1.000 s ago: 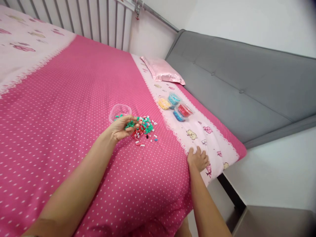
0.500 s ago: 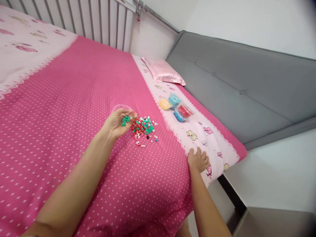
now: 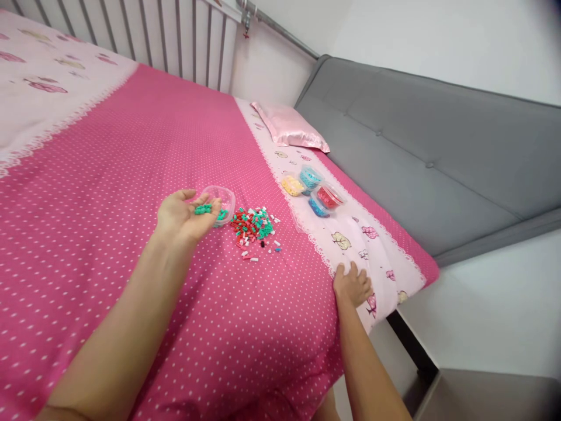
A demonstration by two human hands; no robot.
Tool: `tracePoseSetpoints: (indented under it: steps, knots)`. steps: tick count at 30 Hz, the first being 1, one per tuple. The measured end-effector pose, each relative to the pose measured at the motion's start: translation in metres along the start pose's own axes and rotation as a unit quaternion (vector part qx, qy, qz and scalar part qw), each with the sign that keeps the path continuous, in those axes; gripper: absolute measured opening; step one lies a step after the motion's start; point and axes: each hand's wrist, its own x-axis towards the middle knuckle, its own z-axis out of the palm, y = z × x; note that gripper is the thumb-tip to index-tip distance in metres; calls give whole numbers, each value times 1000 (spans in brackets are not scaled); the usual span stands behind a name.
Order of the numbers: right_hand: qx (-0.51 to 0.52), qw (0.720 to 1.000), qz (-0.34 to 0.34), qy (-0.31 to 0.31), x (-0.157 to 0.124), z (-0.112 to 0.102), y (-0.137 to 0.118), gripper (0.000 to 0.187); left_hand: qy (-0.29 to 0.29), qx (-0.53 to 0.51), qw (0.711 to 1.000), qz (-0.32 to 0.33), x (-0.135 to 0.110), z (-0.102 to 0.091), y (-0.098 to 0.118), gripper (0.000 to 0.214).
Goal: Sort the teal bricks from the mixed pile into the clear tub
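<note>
My left hand [image 3: 186,219] is palm up, fingers slightly curled, with small green plastic pieces [image 3: 203,209] lying in it. Its fingertips reach the near rim of a clear plastic tub [image 3: 228,197]. More green pieces show inside that tub, partly hidden by the fingers. Just right of it, a loose pile of small pieces [image 3: 254,227], mostly red, green and white, is spread on the pink dotted bedspread [image 3: 144,146]. My right hand [image 3: 353,285] rests on the bed near its edge, fingers spread and nothing in them.
Beyond the pile stand tubs of yellow pieces [image 3: 292,185], turquoise pieces [image 3: 310,176], red pieces [image 3: 328,197] and blue pieces [image 3: 318,207]. A pink satin pillow [image 3: 291,127] lies farther back. The grey headboard [image 3: 407,146] rises along the right.
My left hand has moved left from beside the pile to the clear tub, which is now more exposed, and has tilted with the green pieces in it. My right hand stays put.
</note>
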Motion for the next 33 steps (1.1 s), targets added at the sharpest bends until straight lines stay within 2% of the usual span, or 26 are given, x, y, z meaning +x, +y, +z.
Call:
tracePoseSetpoints:
  steps: [4, 8, 12, 16, 21, 28, 33]
  knots:
    - [3, 1000, 4, -6, -1, -2, -1, 55, 8, 47, 998, 41, 3, -1, 1, 28]
    - [5, 1000, 7, -11, -1, -3, -1, 55, -42, 44, 992, 110, 14, -3, -3, 21]
    - [1, 1000, 8, -14, -1, -5, -2, 55, -90, 38, 983, 158, 28, -5, -7, 25]
    - [1, 1000, 9, -22, -2, -6, -3, 55, -114, 35, 972, 201, 43, -8, -11, 27]
    - [2, 1000, 11, -26, -2, -7, -3, 56, -142, 145, 941, 272, 58, -15, -17, 30]
    - [6, 1000, 10, -28, -1, -5, -2, 57, -177, 234, 909, 297, 57, -16, -20, 54]
    - [5, 1000, 7, -30, -1, -6, -2, 57, -191, 266, 897, 296, 58, -18, -17, 59]
